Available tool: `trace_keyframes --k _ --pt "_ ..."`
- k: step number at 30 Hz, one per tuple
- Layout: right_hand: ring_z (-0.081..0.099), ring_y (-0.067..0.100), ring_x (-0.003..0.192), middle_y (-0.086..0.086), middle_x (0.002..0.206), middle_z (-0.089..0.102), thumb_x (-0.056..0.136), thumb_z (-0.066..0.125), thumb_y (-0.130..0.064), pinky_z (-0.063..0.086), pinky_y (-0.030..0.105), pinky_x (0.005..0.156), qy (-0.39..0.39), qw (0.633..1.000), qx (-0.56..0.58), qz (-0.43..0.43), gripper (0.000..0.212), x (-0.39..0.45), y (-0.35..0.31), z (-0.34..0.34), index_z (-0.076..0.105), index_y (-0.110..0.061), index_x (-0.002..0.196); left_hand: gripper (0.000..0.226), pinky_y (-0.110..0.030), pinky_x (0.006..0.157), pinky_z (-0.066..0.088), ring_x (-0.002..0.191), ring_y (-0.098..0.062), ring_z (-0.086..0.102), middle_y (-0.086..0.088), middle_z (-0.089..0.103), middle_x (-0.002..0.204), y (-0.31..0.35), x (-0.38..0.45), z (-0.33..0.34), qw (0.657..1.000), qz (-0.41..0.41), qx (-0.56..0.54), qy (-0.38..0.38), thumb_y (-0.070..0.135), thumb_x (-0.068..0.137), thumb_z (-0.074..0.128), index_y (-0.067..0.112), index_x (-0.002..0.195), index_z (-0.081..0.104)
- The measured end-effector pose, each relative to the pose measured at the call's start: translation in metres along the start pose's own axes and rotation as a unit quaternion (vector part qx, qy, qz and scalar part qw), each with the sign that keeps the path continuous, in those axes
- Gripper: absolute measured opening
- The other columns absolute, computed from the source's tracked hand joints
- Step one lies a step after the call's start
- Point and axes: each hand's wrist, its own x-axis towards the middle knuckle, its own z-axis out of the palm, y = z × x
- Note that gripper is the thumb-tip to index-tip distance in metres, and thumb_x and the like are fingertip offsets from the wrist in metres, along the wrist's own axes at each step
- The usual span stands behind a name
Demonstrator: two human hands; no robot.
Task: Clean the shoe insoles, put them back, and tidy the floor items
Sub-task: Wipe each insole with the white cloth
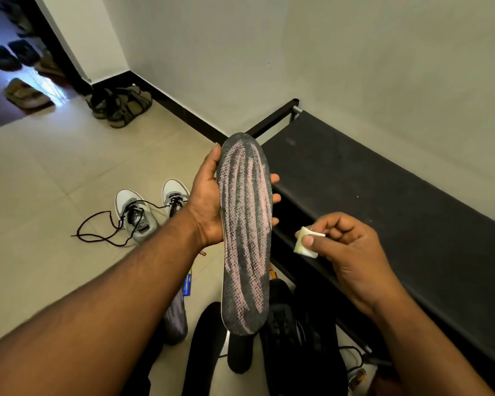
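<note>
I'm in a home entryway: tiled floor, black shoe rack on my right, sandals by the far doorway.

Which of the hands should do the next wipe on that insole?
Right. The right hand already pinches the white wipe beside the insole, while the left hand holds the insole up.

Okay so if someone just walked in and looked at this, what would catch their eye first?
The grey-and-pink streaked insole, held upright at centre frame by the left hand. Just right of it, the right hand pinches a small white wipe above the black shoe rack. On the floor to the left sits a pair of grey sneakers with trailing dark laces.
</note>
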Motion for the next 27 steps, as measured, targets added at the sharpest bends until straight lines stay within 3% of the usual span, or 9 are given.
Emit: trace_keyframes --k 6,11,15,21,25,27 --pt "0.061 0.013 0.06 0.005 0.064 0.065 0.073 0.07 0.012 0.051 0.021 0.058 0.0 1.0 0.017 0.001 0.018 -0.002 0.001 0.002 0.063 -0.004 0.074 0.091 -0.057 0.089 0.049 0.114 -0.039 0.061 -0.017 0.06 0.133 -0.013 0.01 0.018 1.0 -0.017 0.005 0.013 0.08 0.086 0.022 0.015 0.143 0.047" --pt "0.06 0.016 0.062 0.004 0.065 0.065 0.074 0.071 0.01 0.051 0.022 0.059 0.026 0.999 0.021 -0.006 0.018 0.001 -0.003 -0.006 0.064 -0.007 0.074 0.088 -0.05 0.08 0.057 0.116 -0.041 0.06 -0.019 0.061 0.131 -0.022 0.017 0.027 0.999 -0.036 0.008 0.009 0.079 0.086 0.023 0.015 0.143 0.048" --pt "0.057 0.02 0.065 0.006 0.065 0.064 0.075 0.071 0.009 0.048 0.028 0.062 0.051 0.998 0.025 -0.011 0.02 0.008 -0.002 -0.008 0.064 -0.009 0.072 0.089 -0.05 0.085 0.054 0.113 -0.04 0.062 -0.018 0.061 0.131 -0.025 0.021 0.025 0.999 -0.045 0.022 -0.003 0.08 0.086 0.023 0.016 0.143 0.047" --pt "0.064 0.005 0.057 -0.002 0.061 0.067 0.078 0.067 0.012 0.049 0.016 0.054 0.066 0.996 0.046 -0.034 0.015 0.009 -0.006 -0.005 0.061 -0.001 0.078 0.09 -0.053 0.088 0.049 0.101 -0.036 0.068 -0.019 0.061 0.131 -0.028 0.023 0.021 0.998 -0.057 0.028 -0.011 0.08 0.085 0.024 0.015 0.143 0.047" --pt "0.059 0.008 0.056 0.001 0.065 0.066 0.079 0.071 0.005 0.047 0.018 0.052 0.084 0.995 0.0 -0.048 0.012 0.012 -0.006 -0.003 0.065 -0.005 0.078 0.09 -0.061 0.093 0.045 0.104 -0.036 0.065 -0.02 0.06 0.132 -0.028 0.023 0.018 0.997 -0.063 0.028 -0.022 0.08 0.085 0.027 0.012 0.137 0.055" --pt "0.06 0.008 0.055 -0.001 0.065 0.067 0.08 0.07 0.005 0.046 0.017 0.05 0.089 0.994 -0.014 -0.058 0.011 0.013 -0.007 -0.004 0.065 -0.005 0.08 0.087 -0.061 0.087 0.049 0.099 -0.037 0.066 -0.021 0.065 0.122 -0.029 0.022 0.018 0.996 -0.076 0.034 -0.022 0.079 0.085 0.029 0.01 0.123 0.066"
